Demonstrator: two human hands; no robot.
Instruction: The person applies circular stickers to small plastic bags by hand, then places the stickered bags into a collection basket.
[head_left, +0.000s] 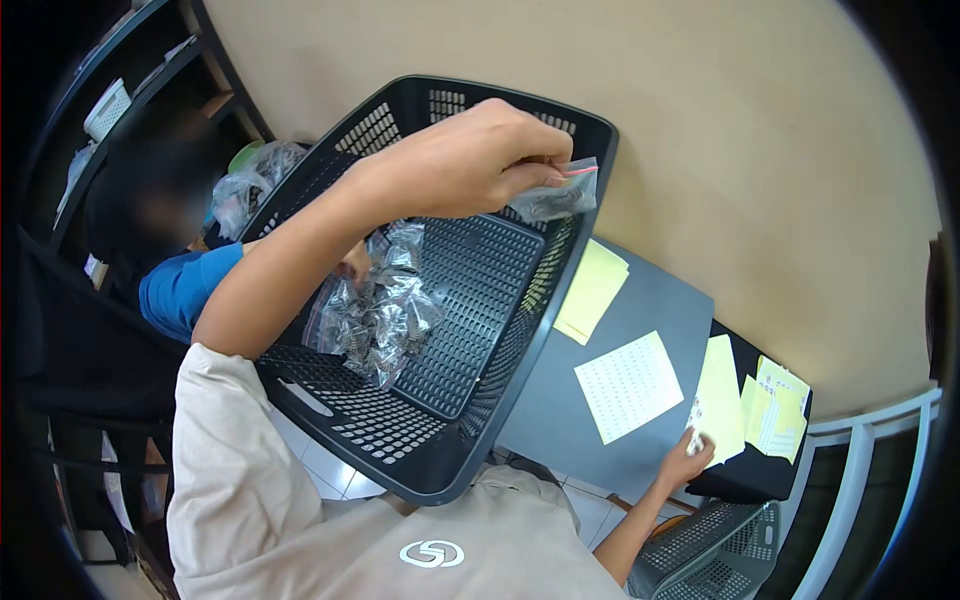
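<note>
My left hand is raised over the far end of a black plastic basket. Thumb and fingers pinch the top of a small clear zip bag with a red seal line and dark contents. Several similar zip bags of dark metal-looking pieces lie in the basket, where a co-worker's hand reaches in among them. On the right, my right hand has its fingers curled at the near end of a yellow sheet; I cannot tell what is between them.
A grey table carries a white printed sheet and yellow paper. More yellow sheets lie on a black surface. Below is another basket. A co-worker in a blue sleeve is at left, near dark shelves. White railing stands right.
</note>
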